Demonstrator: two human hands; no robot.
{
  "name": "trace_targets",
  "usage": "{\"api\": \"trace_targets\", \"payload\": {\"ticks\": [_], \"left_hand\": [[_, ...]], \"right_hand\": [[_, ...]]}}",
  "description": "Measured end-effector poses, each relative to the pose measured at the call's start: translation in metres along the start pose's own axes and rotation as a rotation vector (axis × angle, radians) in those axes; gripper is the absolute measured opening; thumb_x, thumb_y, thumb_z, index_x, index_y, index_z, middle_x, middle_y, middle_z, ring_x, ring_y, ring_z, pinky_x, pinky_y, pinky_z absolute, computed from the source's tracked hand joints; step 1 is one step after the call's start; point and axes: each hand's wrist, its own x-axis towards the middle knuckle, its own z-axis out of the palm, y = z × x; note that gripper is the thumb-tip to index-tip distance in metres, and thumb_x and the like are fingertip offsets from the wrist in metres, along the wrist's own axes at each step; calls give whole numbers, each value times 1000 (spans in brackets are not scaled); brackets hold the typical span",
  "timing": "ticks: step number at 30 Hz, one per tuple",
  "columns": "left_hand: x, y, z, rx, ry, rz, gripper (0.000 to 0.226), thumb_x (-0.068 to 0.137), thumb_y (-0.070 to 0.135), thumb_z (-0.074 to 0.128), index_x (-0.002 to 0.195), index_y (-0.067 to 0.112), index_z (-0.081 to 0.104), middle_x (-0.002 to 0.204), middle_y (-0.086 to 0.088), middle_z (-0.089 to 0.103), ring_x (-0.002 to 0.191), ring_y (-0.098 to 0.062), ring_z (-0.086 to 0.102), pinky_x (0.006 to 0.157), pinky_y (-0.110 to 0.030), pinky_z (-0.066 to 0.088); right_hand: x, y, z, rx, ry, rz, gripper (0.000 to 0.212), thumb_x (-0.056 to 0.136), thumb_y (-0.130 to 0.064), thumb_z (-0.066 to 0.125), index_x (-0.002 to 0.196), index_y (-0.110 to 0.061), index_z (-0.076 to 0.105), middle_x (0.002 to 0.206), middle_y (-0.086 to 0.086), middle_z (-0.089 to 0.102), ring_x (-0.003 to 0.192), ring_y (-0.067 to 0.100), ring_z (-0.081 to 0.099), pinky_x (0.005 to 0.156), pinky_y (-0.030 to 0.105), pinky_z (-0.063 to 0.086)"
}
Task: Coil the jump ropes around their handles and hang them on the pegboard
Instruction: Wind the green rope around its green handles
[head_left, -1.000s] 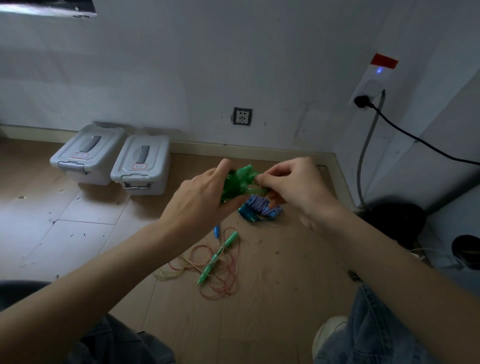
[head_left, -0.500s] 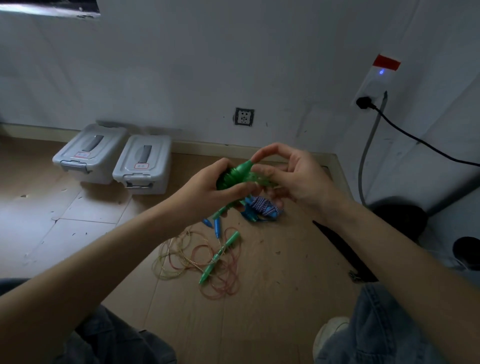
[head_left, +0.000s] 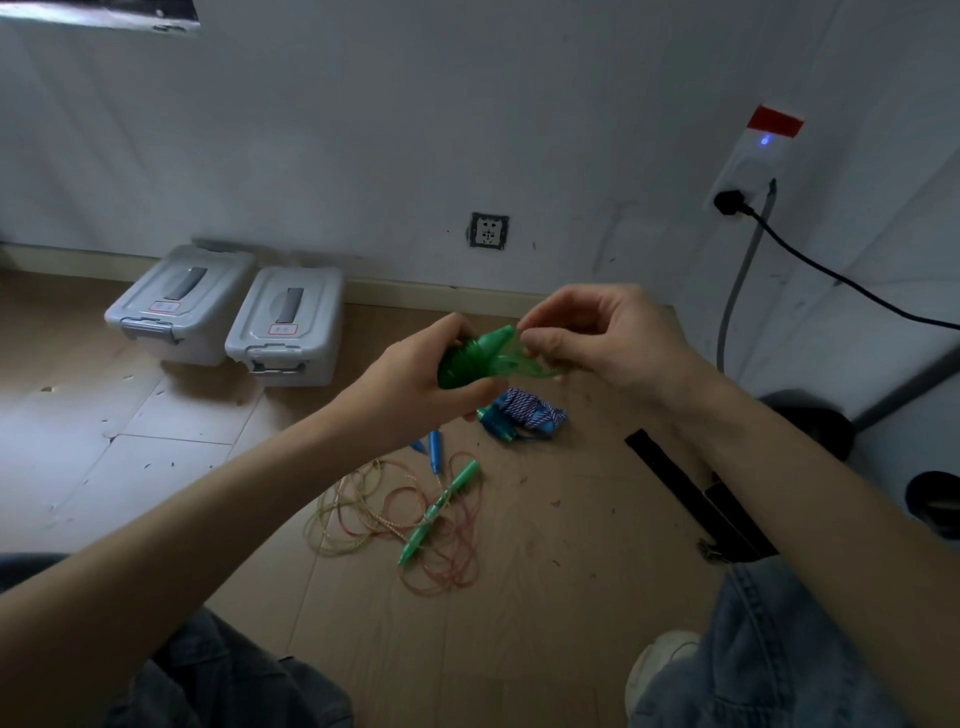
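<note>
I see the green jump rope (head_left: 470, 358) held in the air between both hands, above the floor (head_left: 545, 597) and in front of the wall (head_left: 363, 130). Its cord is wound in a tight bundle around the handles, and a pointed green handle tip sticks up and to the right out of the bundle.

Left hand (head_left: 415, 382): the grip is clamped on the bundle. The fingers curl round its far side and the thumb lies along its lower edge. The forearm comes in from the lower left, the back of the hand facing me.

Right hand (head_left: 608, 338): the grip is clamped on a loose loop of green cord at the right side of the bundle, just beside the handle tip. Thumb and forefinger pinch together; the remaining fingers are curled. The forearm comes in from the lower right.

Below the hands, on the floor, lies a blue-and-white rope (head_left: 524, 418), already wound into a bundle. Nearer to me lies an uncoiled rope (head_left: 415, 519) with green and blue handles, its thin cord spread in loose loops.

Two grey lidded boxes (head_left: 234, 312) stand side by side against the wall at the left. A wall socket (head_left: 488, 230) is above the skirting. A black cable (head_left: 831, 275) runs from a plug at the right.
</note>
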Motion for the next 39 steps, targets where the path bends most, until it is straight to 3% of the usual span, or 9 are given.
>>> {"api": "trace_targets", "payload": {"ticks": [8,12,18,21,24,29,34,36,39], "left_hand": [[-4,-1,4,183,27,63,29,73,47,55,91,26,46,83,4,61,72,-10,61,65,-27,53],[-4,1,4,179,42,104,25,71,50,52,88,35,40,82,8,59,72,-6,60,67,-23,52],[-8,-6,4,293,24,217,28,78,46,53,92,24,42,73,10,54,70,-2,56,58,-17,49],[-10,-8,1,351,12,301,33,81,44,55,97,17,45,72,11,53,65,-6,54,54,-19,45],[-12,-10,2,432,-41,322,30,82,38,59,100,18,44,74,14,50,59,-1,51,53,-16,44],[-12,-11,3,367,-179,257,31,81,32,62,98,28,37,79,13,52,64,2,53,55,-11,43],[-9,-6,-8,-142,-456,-184,36,73,34,50,109,34,48,103,-2,59,91,-13,59,81,-31,51],[-9,-5,1,-239,-355,-270,22,82,37,49,103,34,53,101,-2,61,92,-19,60,82,-36,50],[-7,-5,20,-81,-100,-136,2,89,29,53,90,29,51,83,3,60,74,-16,61,70,-35,53]], "right_hand": [[-1,6,9,-68,128,8,15,80,-7,67,80,-23,66,78,-9,68,74,1,65,62,11,50],[-2,9,13,-65,228,-12,12,80,-10,68,80,-21,62,81,-6,65,76,3,63,63,11,50],[-5,10,16,20,78,104,15,78,-4,68,78,-18,60,80,-5,66,75,1,64,65,12,51],[-6,12,15,135,48,159,24,79,-2,66,91,-20,55,82,-3,70,81,8,67,70,17,54],[-8,12,16,7,5,129,23,79,-1,66,90,-21,64,82,-6,71,81,6,67,69,17,52],[-12,14,15,-115,-2,129,17,77,-5,70,77,-22,70,76,-9,70,74,1,66,66,15,52],[-14,13,17,-398,69,54,15,82,-9,67,80,-24,68,74,-16,63,68,-2,61,61,7,48],[-15,13,26,-529,117,-53,11,84,-8,64,88,-17,69,74,-15,58,68,-5,55,64,3,45],[-16,16,40,-495,204,-105,10,84,-8,63,88,-15,68,73,-16,55,68,-6,53,64,1,43]]}}
